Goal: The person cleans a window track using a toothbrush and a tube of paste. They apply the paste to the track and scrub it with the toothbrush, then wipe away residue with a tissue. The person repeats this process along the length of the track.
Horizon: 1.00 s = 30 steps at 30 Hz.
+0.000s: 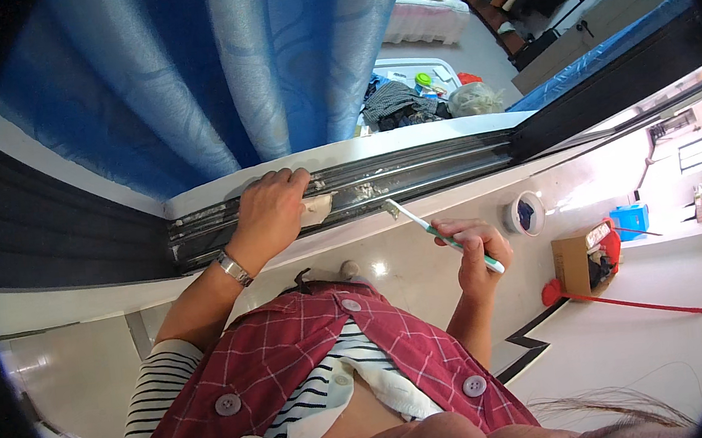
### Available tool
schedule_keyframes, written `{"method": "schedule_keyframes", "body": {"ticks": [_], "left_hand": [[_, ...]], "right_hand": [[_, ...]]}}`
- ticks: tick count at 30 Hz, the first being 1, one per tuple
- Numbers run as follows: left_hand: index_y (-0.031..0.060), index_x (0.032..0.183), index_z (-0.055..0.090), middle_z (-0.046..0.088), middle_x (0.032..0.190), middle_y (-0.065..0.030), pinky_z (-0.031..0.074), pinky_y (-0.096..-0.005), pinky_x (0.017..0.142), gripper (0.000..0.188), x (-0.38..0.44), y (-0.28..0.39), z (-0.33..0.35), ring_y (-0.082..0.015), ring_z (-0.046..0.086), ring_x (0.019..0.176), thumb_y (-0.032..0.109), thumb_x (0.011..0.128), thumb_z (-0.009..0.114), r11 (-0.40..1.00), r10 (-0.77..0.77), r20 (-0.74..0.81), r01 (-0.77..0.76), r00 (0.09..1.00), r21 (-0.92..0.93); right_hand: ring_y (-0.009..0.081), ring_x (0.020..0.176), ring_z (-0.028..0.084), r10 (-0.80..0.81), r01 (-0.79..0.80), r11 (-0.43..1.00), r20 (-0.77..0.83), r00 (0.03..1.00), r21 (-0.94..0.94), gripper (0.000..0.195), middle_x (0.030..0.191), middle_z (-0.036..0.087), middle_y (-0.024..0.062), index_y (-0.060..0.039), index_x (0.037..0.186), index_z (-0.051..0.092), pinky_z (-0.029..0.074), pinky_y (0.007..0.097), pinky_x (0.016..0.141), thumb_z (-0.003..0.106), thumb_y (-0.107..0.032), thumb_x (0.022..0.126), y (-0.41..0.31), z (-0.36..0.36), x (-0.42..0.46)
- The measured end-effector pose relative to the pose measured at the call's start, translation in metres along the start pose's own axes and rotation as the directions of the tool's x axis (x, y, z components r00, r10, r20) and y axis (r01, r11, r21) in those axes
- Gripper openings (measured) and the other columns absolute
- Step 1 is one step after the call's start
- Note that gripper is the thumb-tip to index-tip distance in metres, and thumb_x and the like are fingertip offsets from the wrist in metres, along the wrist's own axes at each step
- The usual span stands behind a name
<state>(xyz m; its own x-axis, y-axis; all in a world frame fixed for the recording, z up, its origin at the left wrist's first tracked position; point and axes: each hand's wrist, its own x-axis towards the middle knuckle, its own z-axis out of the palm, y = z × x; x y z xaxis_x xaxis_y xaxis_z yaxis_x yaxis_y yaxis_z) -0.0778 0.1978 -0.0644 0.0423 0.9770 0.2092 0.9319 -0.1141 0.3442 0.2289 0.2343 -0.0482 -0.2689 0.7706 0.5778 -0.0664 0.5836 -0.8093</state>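
My right hand (480, 256) grips a green and white toothbrush (413, 214) by its handle. Its dirty bristle head is just over the near edge of the dark sliding-window track (441, 169). Over the track's left part, my left hand (274, 210) is closed around a pale, flat piece of what looks like paper or cloth (317, 209). One end of that piece sticks out beside the fingers; the rest is hidden under the hand. Whitish debris (368, 190) is scattered in the channel between the two hands.
A blue curtain (185, 76) hangs behind the white sill (431, 130). To the right rises a dark window frame (615, 64). On the floor are a white bucket (525, 213), a cardboard box (574, 267) and a red long-handled tool (635, 305). Inside, clothes (400, 100) lie in a heap.
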Motion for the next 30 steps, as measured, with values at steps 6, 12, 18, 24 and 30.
{"method": "schedule_keyframes", "body": {"ticks": [6,12,18,24,30], "left_hand": [[0.0064,0.096,0.054,0.063,0.088,-0.0126,0.049,-0.0468,0.074,0.027,-0.008,0.0,0.002,-0.0348,0.062,0.087,0.006,0.076,0.071,0.996,-0.056,-0.09,0.05,0.994,-0.072],[0.0077,0.098,0.054,0.063,0.089,-0.0121,0.049,-0.047,0.075,0.03,-0.006,0.001,-0.001,-0.0349,0.062,0.09,0.005,0.075,0.073,0.988,-0.108,-0.033,0.104,0.994,-0.11],[0.0074,0.106,0.056,0.061,0.093,-0.011,0.049,-0.0428,0.077,0.037,-0.012,0.0,0.0,-0.032,0.062,0.09,0.003,0.074,0.076,0.983,-0.116,-0.096,0.101,0.989,-0.156],[0.0072,0.099,0.069,0.059,0.123,-0.0114,0.047,-0.0433,0.093,0.019,-0.027,-0.003,-0.023,-0.0326,0.057,0.114,0.013,0.082,0.073,0.977,0.103,-0.014,-0.104,0.995,-0.184],[0.0132,0.103,0.076,0.058,0.127,-0.0102,0.043,-0.0444,0.099,0.022,-0.027,-0.017,-0.022,-0.0307,0.053,0.121,0.024,0.083,0.074,0.969,0.206,0.101,-0.188,0.973,-0.163]], "right_hand": [[0.0267,0.076,0.071,0.068,-0.056,0.966,-0.04,0.997,0.251,0.021,0.092,0.072,0.0246,0.0043,0.085,0.059,0.059,0.0373,0.068,0.055,-0.01,0.1,0.009,0.024,0.004],[0.0219,0.077,0.07,0.062,-0.105,0.979,0.237,0.969,0.175,0.016,0.093,0.073,0.0198,0.0049,0.09,0.066,0.057,0.0327,0.069,0.053,-0.002,0.097,0.027,0.055,0.026],[0.0145,0.074,0.067,0.325,-0.391,0.904,0.314,0.892,0.173,0.022,0.086,0.071,0.0094,0.0029,0.093,0.073,0.057,0.0278,0.064,0.057,-0.01,0.099,0.043,0.059,0.037],[0.0142,0.077,0.068,0.439,-0.515,0.854,0.433,0.787,0.071,0.022,0.092,0.074,0.0118,0.0041,0.091,0.069,0.059,0.0259,0.058,0.056,-0.012,0.1,0.045,0.053,0.061],[0.0163,0.081,0.071,0.518,-0.624,0.769,0.439,0.734,0.138,0.024,0.092,0.074,0.0132,0.0019,0.088,0.064,0.059,0.0271,0.058,0.056,-0.017,0.101,0.058,0.049,0.066]]}}
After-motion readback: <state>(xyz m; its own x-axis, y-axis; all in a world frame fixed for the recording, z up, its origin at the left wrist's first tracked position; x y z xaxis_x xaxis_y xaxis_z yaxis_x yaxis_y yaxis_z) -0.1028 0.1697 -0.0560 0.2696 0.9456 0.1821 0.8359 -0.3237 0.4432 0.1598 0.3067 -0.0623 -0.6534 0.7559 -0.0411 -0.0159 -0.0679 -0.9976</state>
